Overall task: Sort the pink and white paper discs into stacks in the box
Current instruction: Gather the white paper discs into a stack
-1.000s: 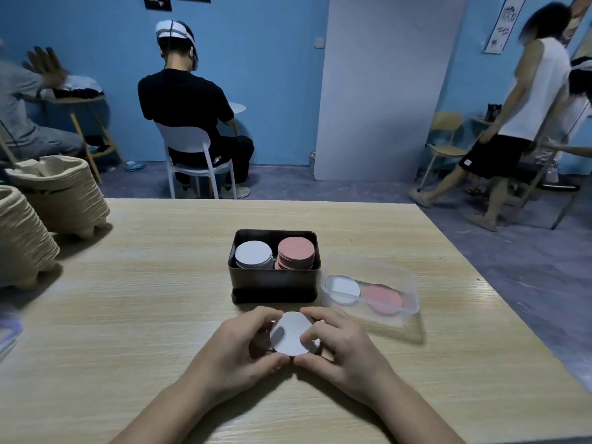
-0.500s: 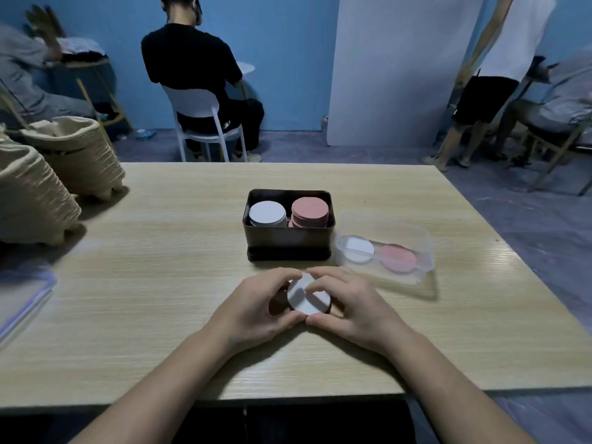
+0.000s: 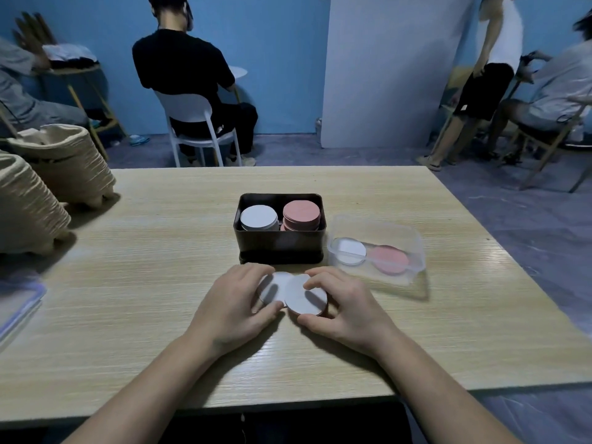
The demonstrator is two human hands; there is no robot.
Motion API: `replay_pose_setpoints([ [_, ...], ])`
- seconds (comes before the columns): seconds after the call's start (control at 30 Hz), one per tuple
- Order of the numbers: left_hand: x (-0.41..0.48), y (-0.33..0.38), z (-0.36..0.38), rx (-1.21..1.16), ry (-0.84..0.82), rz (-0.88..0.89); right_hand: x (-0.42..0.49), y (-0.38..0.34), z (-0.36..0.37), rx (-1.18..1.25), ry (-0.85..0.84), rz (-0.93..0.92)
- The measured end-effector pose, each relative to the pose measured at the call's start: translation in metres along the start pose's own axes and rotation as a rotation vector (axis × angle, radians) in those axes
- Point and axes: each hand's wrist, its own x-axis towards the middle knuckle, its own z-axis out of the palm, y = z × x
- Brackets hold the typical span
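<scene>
A dark box [image 3: 280, 249] stands mid-table holding a white disc stack [image 3: 259, 218] on the left and a pink disc stack [image 3: 301, 214] on the right. Just in front of it, my left hand [image 3: 235, 307] grips a white disc [image 3: 272, 288] and my right hand [image 3: 344, 304] grips a small stack of white discs [image 3: 304, 298]. The two overlap slightly, the right one on top, low over the wooden table [image 3: 144, 283].
A clear plastic container [image 3: 413, 251] to the right of the box holds one white disc [image 3: 349, 251] and one pink disc [image 3: 390, 259]. Woven baskets [image 3: 61, 161] stand at the left. A clear lid [image 3: 19, 302] lies at the left edge. People sit and stand behind.
The discs held together between both hands have come apart into two parts, one in each hand, side by side. The camera view has tilted downward.
</scene>
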Motion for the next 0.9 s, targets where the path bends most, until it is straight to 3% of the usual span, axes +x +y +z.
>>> replay_pose_setpoints([
  [0.47,0.002,0.008,-0.006,-0.002,-0.024,-0.101,0.000,-0.001,-0.003,0.019,0.047,0.100],
  [0.67,-0.006,0.005,-0.009,-0.104,0.116,-0.184,0.000,0.002,0.000,-0.016,0.036,0.093],
  [0.9,-0.005,0.016,-0.005,-0.117,0.054,0.002,-0.001,0.003,0.001,-0.021,-0.003,0.014],
])
